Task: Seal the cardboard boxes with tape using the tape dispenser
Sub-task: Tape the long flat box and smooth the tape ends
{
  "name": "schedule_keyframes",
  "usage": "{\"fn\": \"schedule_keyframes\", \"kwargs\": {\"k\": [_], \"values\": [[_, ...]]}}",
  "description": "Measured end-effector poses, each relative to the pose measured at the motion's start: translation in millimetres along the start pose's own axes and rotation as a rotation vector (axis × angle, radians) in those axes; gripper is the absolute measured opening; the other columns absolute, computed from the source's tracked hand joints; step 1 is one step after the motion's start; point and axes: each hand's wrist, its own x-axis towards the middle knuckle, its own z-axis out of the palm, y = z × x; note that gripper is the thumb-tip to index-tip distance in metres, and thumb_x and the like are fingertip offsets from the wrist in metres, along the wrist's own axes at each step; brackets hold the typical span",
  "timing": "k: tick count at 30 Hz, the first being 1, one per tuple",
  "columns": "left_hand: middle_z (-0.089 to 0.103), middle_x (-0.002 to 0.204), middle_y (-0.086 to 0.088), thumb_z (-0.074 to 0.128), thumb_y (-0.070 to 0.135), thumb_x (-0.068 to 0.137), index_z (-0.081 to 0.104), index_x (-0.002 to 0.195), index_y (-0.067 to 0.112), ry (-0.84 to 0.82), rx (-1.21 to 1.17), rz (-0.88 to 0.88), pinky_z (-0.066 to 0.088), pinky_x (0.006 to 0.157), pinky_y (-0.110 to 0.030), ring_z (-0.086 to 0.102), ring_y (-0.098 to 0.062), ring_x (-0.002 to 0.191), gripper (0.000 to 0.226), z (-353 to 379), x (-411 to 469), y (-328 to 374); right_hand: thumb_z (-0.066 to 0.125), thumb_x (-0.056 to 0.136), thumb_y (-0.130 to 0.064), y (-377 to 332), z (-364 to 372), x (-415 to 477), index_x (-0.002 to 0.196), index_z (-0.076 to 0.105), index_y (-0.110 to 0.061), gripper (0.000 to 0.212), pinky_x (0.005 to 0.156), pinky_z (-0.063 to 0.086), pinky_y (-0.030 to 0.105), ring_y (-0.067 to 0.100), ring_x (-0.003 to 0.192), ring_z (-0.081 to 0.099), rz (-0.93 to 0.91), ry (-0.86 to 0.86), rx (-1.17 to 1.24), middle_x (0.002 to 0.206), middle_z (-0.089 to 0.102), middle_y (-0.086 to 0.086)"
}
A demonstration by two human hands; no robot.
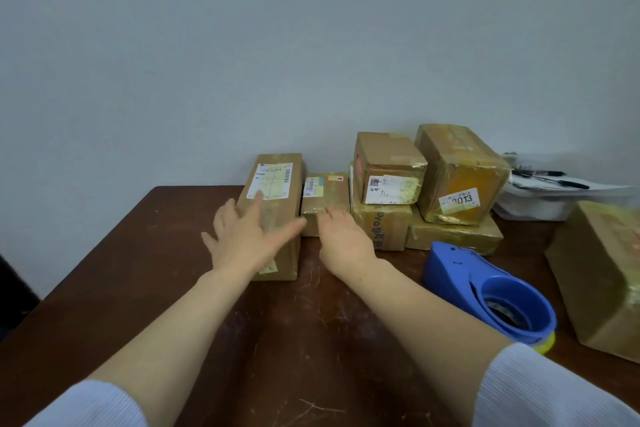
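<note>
Both hands are stretched forward over the desk (pixel 166 253) toward the row of cardboard boxes set against the wall. The left hand (pixel 242 239) is laid flat on the long box (pixel 275 180), fingers spread and straight, so its grip is open and nothing is clasped; some motion blur is seen there. The right hand (pixel 343 239) is set with its fingertips on the near top edge of the small box (pixel 327 194), which stands just beside the long box on its right. Its grip is judged open too, though the fingers are foreshortened and the thumb is hidden.

The long box is stood with its long axis running away from the person toward the wall, its label uppermost at the far end. The tape dispenser (pixel 485 291) is held by neither hand. It lies on the desk to the right of the right forearm — nose toward the boxes, roll toward the person — and so is far nearer the right hand than the left.

A box is probably being chosen or drawn forward for taping. The coming move would seem to turn on that one relation: the dispenser must be fetched from the right, a short reach sideways and back for the right hand, while the chosen box is steadied by the left.
</note>
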Motion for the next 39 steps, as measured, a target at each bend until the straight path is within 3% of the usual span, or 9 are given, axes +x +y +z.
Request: {"fn": "schedule_keyframes", "kwargs": {"k": [4, 8, 12, 17, 22, 28, 30, 33, 39], "values": [[0.012, 0.157, -0.005, 0.055, 0.074, 0.071, 0.03, 0.144, 0.04, -0.076, 0.198, 0.056, 0.029, 0.108, -0.051, 0.007, -0.027, 0.143, 0.084, -7.0, 5.9, -5.4, 0.059, 0.083, 0.005, -3.1, -0.4, 26.3, 0.139, 0.033, 0.001, 0.062, 0.105, 0.038, 0.038, 0.028, 0.137, 0.025, -0.021, 0.018, -0.113, 0.146, 0.029, 0.015], [0.014, 0.156, -0.003, 0.058, 0.072, 0.072, 0.031, 0.144, 0.041, -0.088, 0.207, 0.017, 0.031, 0.106, -0.047, 0.009, -0.025, 0.143, 0.082, -20.4, 14.8, -23.9, 0.06, 0.084, 0.002, -7.6, 4.9, 60.7, 0.146, 0.02, 0.001, 0.074, 0.109, 0.031, 0.044, 0.035, 0.144, 0.012, 0.017, -0.048, -0.238, 0.154, 0.015, 0.022], [0.005, 0.157, 0.0, 0.06, 0.071, 0.072, 0.031, 0.145, 0.041, -0.127, 0.15, -0.011, 0.03, 0.107, -0.049, 0.0, -0.022, 0.145, 0.084, -24.2, 17.8, -31.4, 0.055, 0.086, 0.002, -15.7, 7.0, 73.2, 0.136, 0.039, 0.001, 0.053, 0.089, 0.043, 0.041, 0.036, 0.121, 0.044, 0.038, -0.081, -0.309, 0.133, 0.043, 0.019], [-0.007, 0.159, -0.008, 0.059, 0.073, 0.071, 0.029, 0.144, 0.044, -0.122, 0.133, -0.032, 0.026, 0.109, -0.05, -0.009, -0.024, 0.146, 0.084, -22.3, 14.3, -33.7, 0.052, 0.088, 0.001, -28.4, -15.4, 52.5, 0.135, 0.037, 0.004, 0.049, 0.071, 0.04, 0.038, 0.036, 0.116, 0.05, 0.015, -0.011, -0.285, 0.129, 0.046, 0.021], [0.003, 0.157, -0.01, 0.058, 0.076, 0.068, 0.03, 0.144, 0.042, -0.139, 0.139, 0.008, 0.029, 0.108, -0.05, 0.0, -0.027, 0.144, 0.087, -23.1, 4.4, -27.4, 0.05, 0.089, -0.002, -56.9, -68.8, 42.7, 0.139, 0.034, 0.003, 0.052, 0.073, 0.039, 0.038, 0.036, 0.122, 0.046, -0.067, 0.191, -0.364, 0.135, 0.042, 0.021], [-0.012, 0.159, -0.006, 0.069, 0.072, 0.061, 0.018, 0.15, 0.035, -0.23, 0.041, 0.1, 0.015, 0.115, -0.047, -0.016, -0.023, 0.145, 0.109, -14.4, -20.2, -9.8, 0.053, 0.092, -0.01, -71.8, -67.5, 60.6, 0.141, 0.03, -0.005, 0.054, 0.094, 0.04, 0.041, 0.035, 0.13, 0.036, -0.182, 0.073, -0.281, 0.14, 0.038, 0.016], [-0.011, 0.159, -0.007, 0.074, 0.059, 0.067, 0.022, 0.149, 0.036, -0.225, -0.004, 0.139, 0.013, 0.116, -0.045, -0.015, -0.023, 0.145, 0.099, -13.9, -24.1, -10.0, 0.052, 0.092, -0.007, -65.4, -53.3, 57.9, 0.143, 0.027, -0.005, 0.057, 0.101, 0.036, 0.041, 0.034, 0.134, 0.031, -0.195, 0.076, -0.279, 0.144, 0.034, 0.018], [0.006, 0.158, -0.003, 0.074, 0.043, 0.076, 0.034, 0.146, 0.031, -0.158, -0.054, 0.177, 0.019, 0.115, -0.038, 0.006, -0.023, 0.145, 0.082, -8.2, -23.8, -12.2, 0.043, 0.096, -0.007, -53.9, -42.9, 41.0, 0.147, 0.02, -0.003, 0.056, 0.109, 0.028, 0.04, 0.033, 0.141, 0.021, -0.215, 0.133, -0.274, 0.151, 0.023, 0.021], [0.01, 0.157, -0.004, 0.073, 0.037, 0.079, 0.039, 0.144, 0.024, -0.138, -0.097, 0.202, 0.021, 0.114, -0.037, 0.014, -0.024, 0.143, 0.075, 13.3, -17.1, 8.4, 0.044, 0.095, -0.006, -36.8, -56.2, 40.7, 0.138, 0.037, -0.003, 0.044, 0.091, 0.044, 0.039, 0.032, 0.132, 0.03, -0.095, 0.112, -0.276, 0.139, 0.04, 0.018]]}}
